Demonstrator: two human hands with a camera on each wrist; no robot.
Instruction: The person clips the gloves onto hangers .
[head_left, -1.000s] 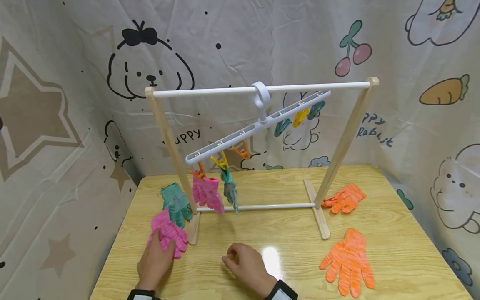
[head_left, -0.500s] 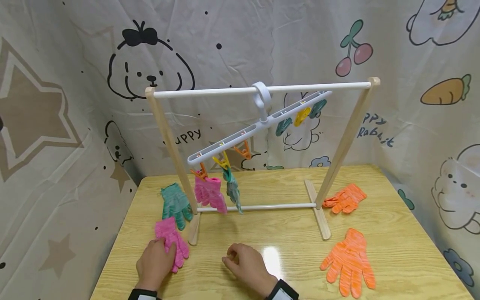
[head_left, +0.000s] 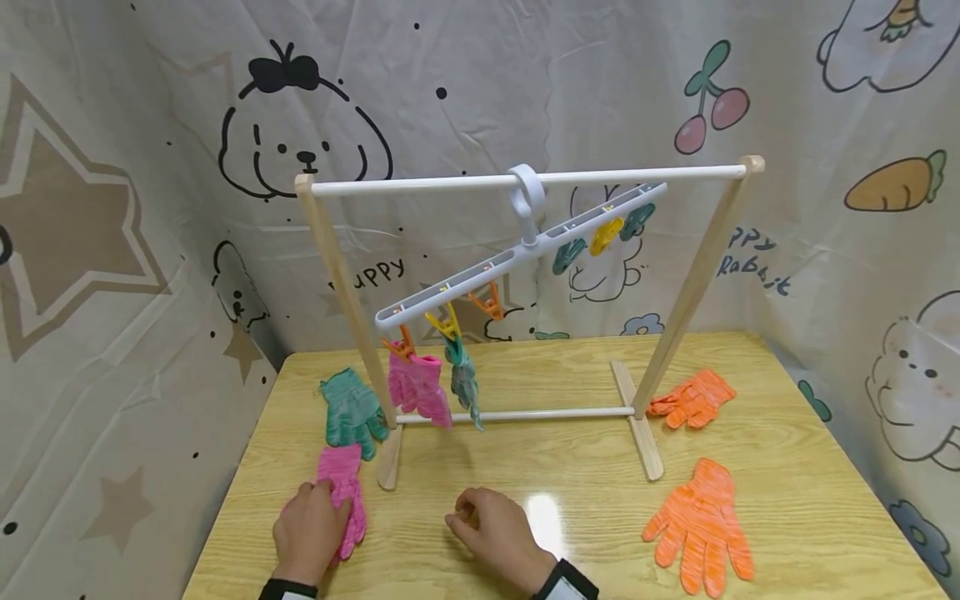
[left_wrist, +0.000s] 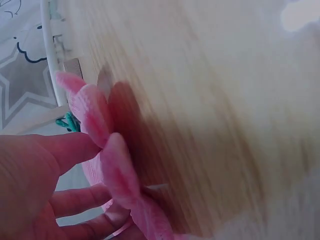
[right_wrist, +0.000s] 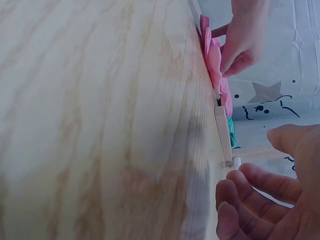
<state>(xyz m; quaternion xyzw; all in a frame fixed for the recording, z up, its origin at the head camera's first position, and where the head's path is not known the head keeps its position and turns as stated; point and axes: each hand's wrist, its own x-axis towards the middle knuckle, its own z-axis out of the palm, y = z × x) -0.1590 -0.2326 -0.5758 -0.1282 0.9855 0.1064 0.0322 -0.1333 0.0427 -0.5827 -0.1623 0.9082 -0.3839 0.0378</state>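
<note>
Pink knit glove, bright and rumpled, lay on the desk, edge pinched by the left hand; right hand curled loosely, holding nothing!

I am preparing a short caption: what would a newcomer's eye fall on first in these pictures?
Probably the tilted hanger, hooked over the white top bar of the wooden stand in the middle, with a pink glove clipped near its lower end. Next may come the spread orange glove on the table at the head view's right, and the left hand holding a second pink glove at the view's left.
</note>
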